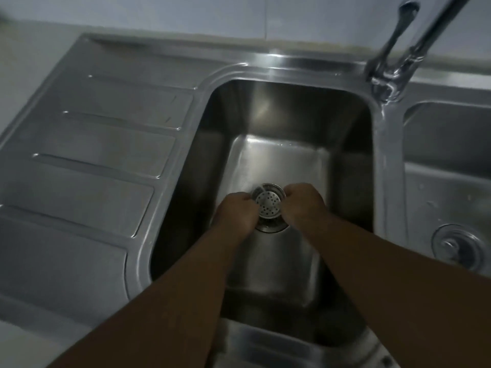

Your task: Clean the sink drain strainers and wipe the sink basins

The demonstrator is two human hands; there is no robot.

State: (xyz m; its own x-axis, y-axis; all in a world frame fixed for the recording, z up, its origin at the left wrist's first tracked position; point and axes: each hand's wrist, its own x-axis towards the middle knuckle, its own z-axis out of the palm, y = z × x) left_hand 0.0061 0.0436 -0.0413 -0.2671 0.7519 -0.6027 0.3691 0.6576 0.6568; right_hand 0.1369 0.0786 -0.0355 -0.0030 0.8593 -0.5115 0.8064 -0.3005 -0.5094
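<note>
My left hand (pixel 237 211), right hand (pixel 304 204): fingers curled, pinching perforated drain strainer (pixel 269 205) from both sides, over drain opening (pixel 271 227), left basin (pixel 265 110).

Both my bare forearms reach forward, the left from about 7 o'clock and the right from 5 o'clock, and my left hand (pixel 237 211) and right hand (pixel 303 203), knuckles up and fingers curled, pinch the strainer (pixel 269 204) at its 9 and 3 o'clock.
</note>
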